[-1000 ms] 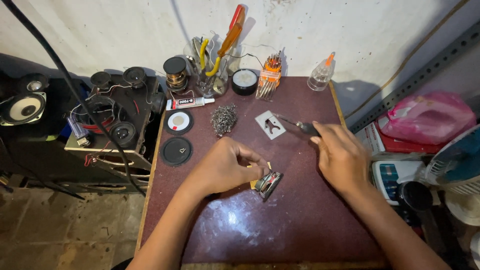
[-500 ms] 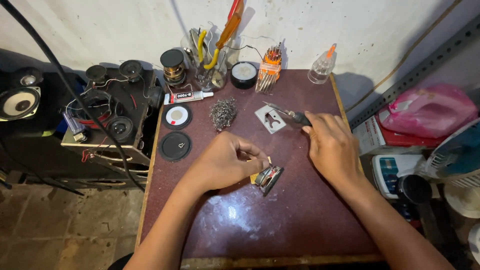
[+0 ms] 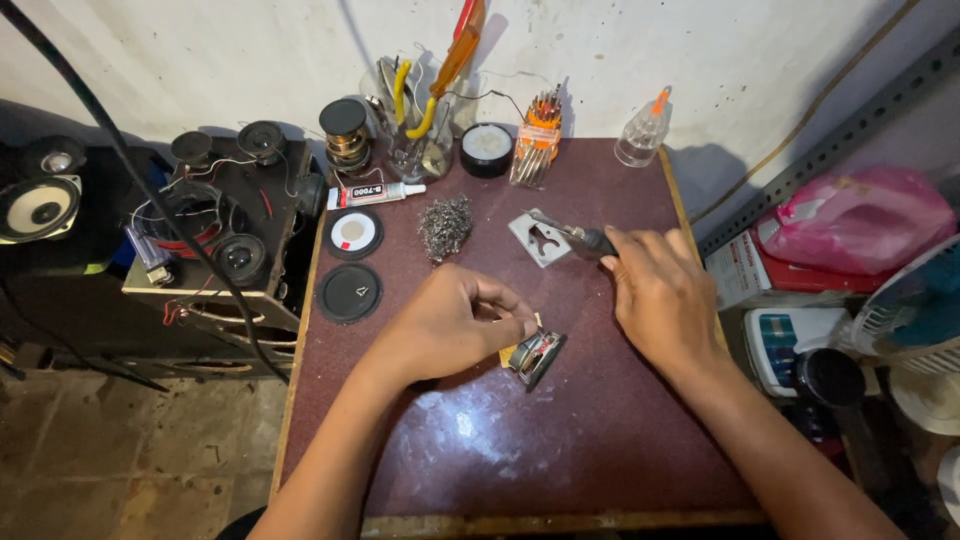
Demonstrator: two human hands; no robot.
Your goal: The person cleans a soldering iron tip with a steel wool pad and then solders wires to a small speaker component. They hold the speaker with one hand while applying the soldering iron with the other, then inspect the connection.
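My left hand rests in the middle of the dark red table, thumb and fingers pinched on a small round metal part with a tan tab beside it. My right hand lies to the right, its fingertips closed on the dark handle of a thin pointed tool. The tool's tip lies over a small white card.
A steel wool wad, two round black discs, a glue tube, a wire spool, a jar of pliers, a screwdriver set and a dropper bottle fill the back. Speakers stand left, a pink bag right.
My right hand has slid a little forward and left onto the tool's handle. My left hand stays pinched on the small part.
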